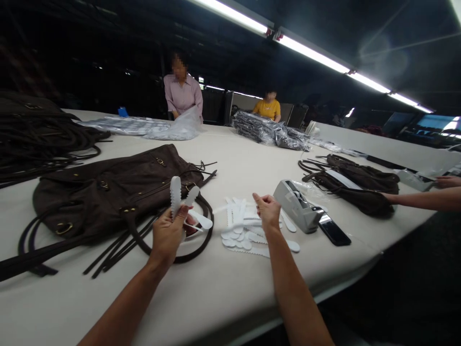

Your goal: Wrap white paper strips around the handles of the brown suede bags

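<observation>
My left hand (168, 230) is closed around several white strips with scalloped edges and rounded ends (175, 194), which fan out above and beside the fingers. Just right of it, a loose pile of the same white strips (239, 233) lies on the table. Over the right side of that pile is my right hand (269, 210), its thumb and fingers pinched together; what they hold, if anything, cannot be made out. A dark brown bag (115, 187) with straps, buckles and hanging cords lies behind and left of my left hand, one handle looping behind that hand.
A grey tape dispenser (297, 206) and a black phone (334, 228) sit right of the pile. Another person's arm (421, 198) reaches to brown bags (360, 185) at right. Dark bags (43, 134) heap at far left. Two people stand across the table near plastic-wrapped goods (266, 129).
</observation>
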